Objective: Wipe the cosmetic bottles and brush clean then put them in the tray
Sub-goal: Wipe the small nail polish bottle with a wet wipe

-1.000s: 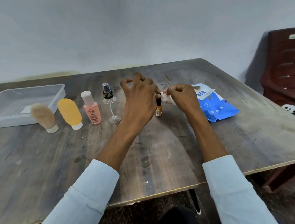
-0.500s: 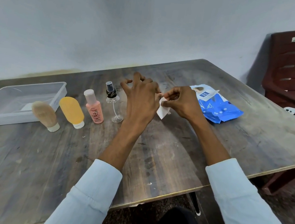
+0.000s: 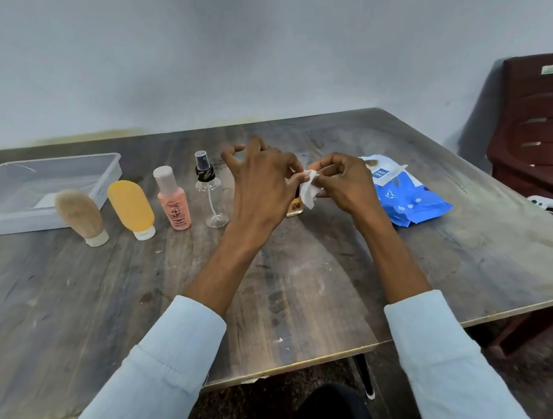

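Observation:
Both of my hands meet above the table's middle over a white wipe point(image 3: 308, 189). My right hand point(image 3: 346, 186) pinches the wipe's top edge. My left hand point(image 3: 264, 184) pinches its left edge with thumb and forefinger, the other fingers spread. Just below the wipe stands a small amber bottle point(image 3: 295, 208), mostly hidden. To the left stand a clear spray bottle point(image 3: 208, 187), a pink bottle point(image 3: 174, 203), a yellow tube point(image 3: 132, 208) and a tan brush point(image 3: 79, 214). The clear plastic tray point(image 3: 104, 169) lies at the far left.
A blue wipes pack point(image 3: 407, 200) with its flap open lies to the right of my hands. A dark red plastic chair point(image 3: 552, 137) stands beyond the table's right corner. The table's front edge point(image 3: 302, 362) runs close to my sleeves.
My hands have drawn the white wipe out between them; a second ago it was bunched at my right fingertips. The amber bottle was hidden half a second ago and shows again.

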